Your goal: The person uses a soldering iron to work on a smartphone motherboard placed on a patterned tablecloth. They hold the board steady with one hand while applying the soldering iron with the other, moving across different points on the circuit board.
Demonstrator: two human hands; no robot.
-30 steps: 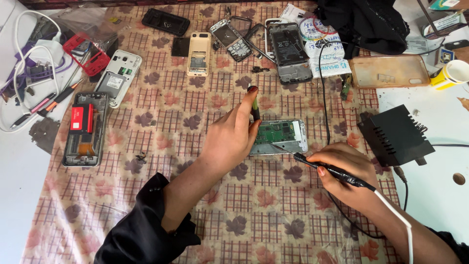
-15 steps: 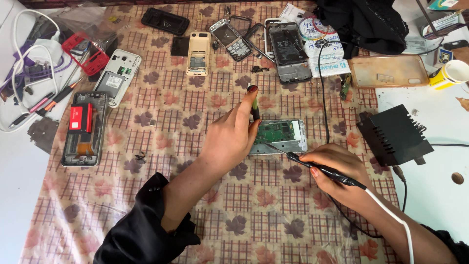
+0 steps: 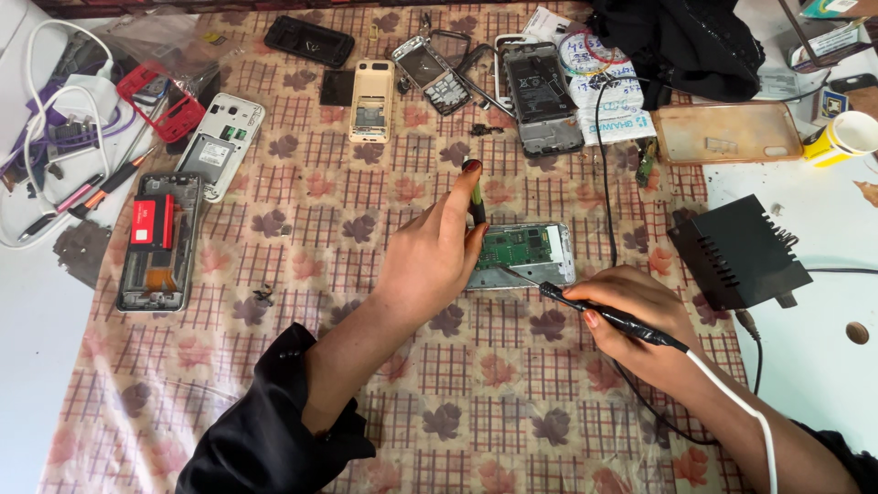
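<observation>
Between the two hands, on the patterned cloth of the worktop (image 3: pixel 512 402): an opened phone (image 3: pixel 523 255) lying flat, its green circuit board facing up.

Left hand (image 3: pixel 430 261) rests on the phone's near-left edge, fingers curled closed around a thin dark tool (image 3: pixel 476 194) that stands upright past the fingertips. It may be a screwdriver or a pair of tweezers; the view is too small to say. Right hand (image 3: pixel 631 316) is closed in a pen grip around a soldering iron (image 3: pixel 608 316), tip angled in low toward the board's lower edge, white cable (image 3: pixel 732 393) trailing off past the wrist. The hands are apart, the phone between them.

Judgement on doing this well: keep the left hand pinning the frame so the board cannot skate on the cloth; bring the tip only onto the one joint, briefly; keep the cable slack so it does not tug the iron sideways.

Just right of the right hand: a black finned box (image 3: pixel 736 252), a cord leading from it. Beyond both hands: a beige phone shell (image 3: pixel 371 99), a keypad frame (image 3: pixel 432 71), a dark open handset (image 3: pixel 540 91). Well left of the left hand: a white phone back (image 3: pixel 219 146) and a stripped handset with a red battery (image 3: pixel 154 224).
</observation>
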